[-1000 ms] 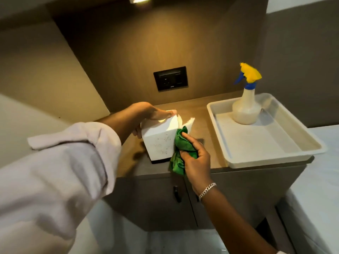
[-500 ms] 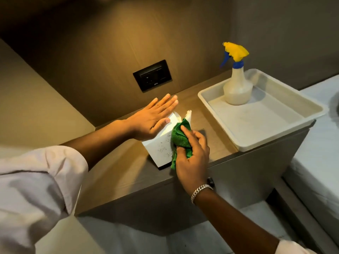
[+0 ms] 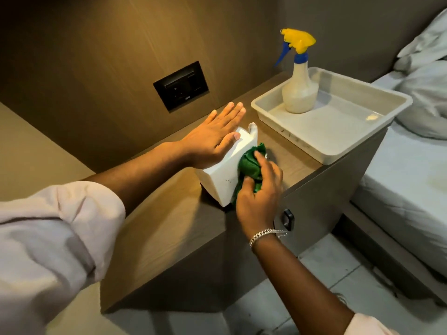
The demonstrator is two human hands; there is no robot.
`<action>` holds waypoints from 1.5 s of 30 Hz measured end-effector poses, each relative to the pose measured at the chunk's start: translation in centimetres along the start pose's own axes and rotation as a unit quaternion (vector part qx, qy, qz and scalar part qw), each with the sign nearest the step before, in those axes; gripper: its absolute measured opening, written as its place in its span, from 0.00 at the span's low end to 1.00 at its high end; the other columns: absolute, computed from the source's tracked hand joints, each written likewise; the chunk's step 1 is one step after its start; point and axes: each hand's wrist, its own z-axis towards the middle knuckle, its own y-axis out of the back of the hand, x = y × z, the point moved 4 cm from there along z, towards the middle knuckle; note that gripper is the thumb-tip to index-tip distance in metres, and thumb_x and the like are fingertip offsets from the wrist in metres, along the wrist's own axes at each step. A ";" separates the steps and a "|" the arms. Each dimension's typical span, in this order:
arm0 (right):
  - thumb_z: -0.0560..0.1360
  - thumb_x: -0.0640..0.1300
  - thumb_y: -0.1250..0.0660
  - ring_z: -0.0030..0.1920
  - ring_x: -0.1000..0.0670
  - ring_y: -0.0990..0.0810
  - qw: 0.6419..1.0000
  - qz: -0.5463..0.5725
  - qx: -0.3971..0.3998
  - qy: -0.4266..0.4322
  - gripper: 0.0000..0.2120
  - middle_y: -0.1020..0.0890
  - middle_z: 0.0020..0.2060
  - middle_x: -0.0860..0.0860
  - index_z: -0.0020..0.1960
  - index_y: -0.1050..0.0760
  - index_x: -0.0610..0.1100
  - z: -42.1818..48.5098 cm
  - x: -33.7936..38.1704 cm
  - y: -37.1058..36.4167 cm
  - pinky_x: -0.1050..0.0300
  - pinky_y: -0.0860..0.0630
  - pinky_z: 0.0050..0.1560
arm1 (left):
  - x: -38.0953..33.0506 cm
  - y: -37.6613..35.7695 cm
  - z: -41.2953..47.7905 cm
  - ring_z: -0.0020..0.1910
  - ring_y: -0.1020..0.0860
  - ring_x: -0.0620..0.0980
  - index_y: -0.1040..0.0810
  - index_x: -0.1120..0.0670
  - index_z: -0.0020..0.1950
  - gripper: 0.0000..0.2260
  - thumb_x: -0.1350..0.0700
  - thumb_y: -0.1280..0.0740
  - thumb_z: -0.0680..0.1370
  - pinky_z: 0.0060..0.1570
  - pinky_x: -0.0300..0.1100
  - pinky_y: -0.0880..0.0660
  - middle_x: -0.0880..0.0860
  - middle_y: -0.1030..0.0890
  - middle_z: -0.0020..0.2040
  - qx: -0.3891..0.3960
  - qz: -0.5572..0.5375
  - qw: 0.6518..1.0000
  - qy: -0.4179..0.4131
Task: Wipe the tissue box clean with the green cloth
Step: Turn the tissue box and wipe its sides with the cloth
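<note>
One side of the box (image 3: 226,182) is being wiped: cloth (image 3: 250,166) gripped by right hand (image 3: 260,197); left hand (image 3: 212,139), flat and open, steadies at 10 o'clock. Other faces presumably remain.

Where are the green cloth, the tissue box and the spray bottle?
green cloth (image 3: 250,163), head view, bunched middle above the fingers.
tissue box (image 3: 221,183), head view, white side face.
spray bottle (image 3: 298,93), head view, cream body in the tray.

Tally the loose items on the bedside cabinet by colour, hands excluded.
White: 2, tissue box, tray
Green: 1, cloth
Cream with yellow-blue head: 1, spray bottle
Total: 4
</note>
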 end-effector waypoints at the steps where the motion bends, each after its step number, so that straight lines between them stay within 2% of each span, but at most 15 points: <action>1: 0.71 0.40 0.39 0.65 0.49 0.35 1.000 -0.014 0.000 0.028 0.27 0.33 0.69 0.51 0.67 0.33 0.60 -0.8 0.7 -0.4 0.58 0.28 0.54 | 0.0 0.0 0.0 0.77 0.63 0.48 0.59 0.52 0.77 0.28 0.44 0.58 0.80 0.75 0.51 0.63 0.52 0.60 0.79 -0.002 0.001 1.000 -0.002; 3: 0.69 0.41 0.40 0.66 0.48 0.36 0.993 -0.060 0.024 0.102 0.28 0.33 0.69 0.52 0.66 0.33 0.62 -3.2 1.3 -1.0 0.66 0.34 0.51 | 0.1 0.0 0.0 0.77 0.63 0.48 0.59 0.52 0.77 0.28 0.44 0.58 0.80 0.75 0.51 0.63 0.52 0.59 0.79 -0.006 0.002 1.000 -0.005; 5: 0.68 0.39 0.39 0.67 0.46 0.35 0.985 -0.074 0.055 0.145 0.28 0.31 0.68 0.51 0.65 0.30 0.59 -4.6 0.6 -0.9 0.63 0.33 0.55 | 0.2 -0.1 0.0 0.77 0.63 0.47 0.59 0.52 0.77 0.28 0.44 0.58 0.80 0.75 0.50 0.63 0.52 0.59 0.79 -0.007 0.002 1.000 -0.002; 8: 0.70 0.35 0.39 0.65 0.46 0.31 0.998 -0.008 0.041 0.048 0.25 0.29 0.65 0.48 0.63 0.27 0.54 -2.5 -0.7 0.2 0.56 0.27 0.57 | 0.3 -0.4 0.2 0.77 0.62 0.48 0.58 0.52 0.77 0.28 0.43 0.58 0.79 0.75 0.49 0.63 0.52 0.58 0.79 -0.010 0.005 1.000 -0.001; 11: 0.72 0.36 0.38 0.61 0.50 0.29 0.998 0.036 0.003 -0.058 0.24 0.29 0.64 0.49 0.63 0.28 0.57 -0.9 -0.7 0.2 0.57 0.27 0.53 | 0.5 -0.5 0.3 0.77 0.62 0.47 0.58 0.51 0.78 0.28 0.43 0.58 0.79 0.74 0.48 0.63 0.52 0.58 0.79 -0.015 0.003 1.000 0.009; 16: 0.69 0.38 0.39 0.64 0.48 0.31 0.999 0.016 0.034 0.007 0.28 0.33 0.67 0.54 0.64 0.33 0.64 -5.1 1.6 -1.6 0.50 0.25 0.57 | 0.3 -0.3 0.1 0.77 0.60 0.48 0.55 0.52 0.78 0.28 0.44 0.57 0.80 0.75 0.51 0.62 0.52 0.55 0.80 -0.030 0.000 1.000 -0.002; 21: 0.68 0.39 0.38 0.65 0.51 0.36 0.977 -0.063 0.177 0.105 0.30 0.33 0.66 0.55 0.64 0.33 0.64 -7.4 1.9 -1.5 0.68 0.37 0.58 | 0.5 -0.2 0.0 0.77 0.62 0.46 0.55 0.49 0.78 0.28 0.42 0.58 0.80 0.75 0.51 0.62 0.50 0.56 0.80 -0.033 -0.011 0.999 0.004; 25: 0.68 0.37 0.37 0.60 0.52 0.31 0.943 -0.047 0.312 0.107 0.26 0.29 0.60 0.55 0.61 0.26 0.59 -6.2 2.0 0.3 0.61 0.29 0.60 | 0.5 0.0 -0.4 0.76 0.62 0.45 0.54 0.48 0.78 0.29 0.39 0.57 0.79 0.73 0.46 0.65 0.49 0.55 0.80 -0.042 -0.022 0.998 0.031; 31: 0.69 0.30 0.35 0.60 0.49 0.23 0.799 0.086 0.592 -0.060 0.24 0.22 0.61 0.48 0.61 0.22 0.49 0.5 3.6 4.3 0.54 0.24 0.60 | -0.6 1.3 -1.3 0.77 0.61 0.47 0.50 0.50 0.78 0.30 0.39 0.54 0.78 0.75 0.49 0.61 0.49 0.51 0.79 -0.087 0.006 0.993 0.082; 33: 0.69 0.30 0.35 0.59 0.47 0.21 0.779 0.128 0.606 -0.093 0.25 0.19 0.58 0.49 0.61 0.22 0.49 4.3 4.7 6.1 0.53 0.22 0.58 | -0.6 1.4 -1.9 0.77 0.60 0.48 0.50 0.51 0.78 0.29 0.40 0.53 0.79 0.75 0.49 0.60 0.51 0.50 0.79 -0.098 0.038 0.989 0.105; 36: 0.68 0.29 0.35 0.53 0.49 0.18 0.798 0.149 0.577 -0.090 0.24 0.15 0.52 0.52 0.59 0.21 0.50 12.6 6.5 8.8 0.55 0.21 0.51 | -0.5 0.9 -2.1 0.78 0.57 0.50 0.48 0.52 0.77 0.28 0.42 0.50 0.80 0.75 0.50 0.57 0.52 0.47 0.79 -0.097 0.034 0.974 0.201; 38: 0.69 0.28 0.35 0.51 0.50 0.17 0.829 0.082 0.552 -0.032 0.25 0.14 0.48 0.53 0.56 0.19 0.54 18.6 7.3 10.0 0.56 0.20 0.50 | -0.7 0.2 -2.1 0.78 0.52 0.54 0.43 0.52 0.76 0.27 0.43 0.47 0.80 0.75 0.54 0.51 0.53 0.44 0.79 -0.097 -0.038 0.952 0.286; 40: 0.69 0.28 0.35 0.52 0.49 0.18 0.844 -0.102 0.522 0.072 0.26 0.15 0.49 0.53 0.54 0.19 0.56 23.4 6.9 9.6 0.54 0.21 0.54 | -1.2 -0.3 -2.1 0.77 0.46 0.59 0.40 0.52 0.75 0.25 0.44 0.45 0.80 0.72 0.57 0.45 0.55 0.41 0.78 -0.124 -0.088 0.923 0.354; 43: 0.68 0.33 0.35 0.54 0.46 0.20 0.764 -0.370 0.484 0.211 0.22 0.17 0.55 0.47 0.57 0.20 0.52 26.6 4.1 7.2 0.51 0.24 0.60 | -2.2 -0.4 -1.6 0.75 0.40 0.58 0.37 0.55 0.73 0.23 0.48 0.44 0.80 0.72 0.56 0.46 0.57 0.35 0.75 -0.173 -0.070 0.897 0.400; 45: 0.68 0.35 0.34 0.58 0.43 0.22 0.706 -0.443 0.485 0.265 0.22 0.19 0.59 0.44 0.60 0.22 0.51 26.8 1.8 5.8 0.51 0.26 0.60 | -2.9 -0.3 -1.3 0.75 0.39 0.57 0.37 0.57 0.73 0.23 0.50 0.44 0.80 0.73 0.54 0.48 0.57 0.34 0.75 -0.194 -0.063 0.885 0.419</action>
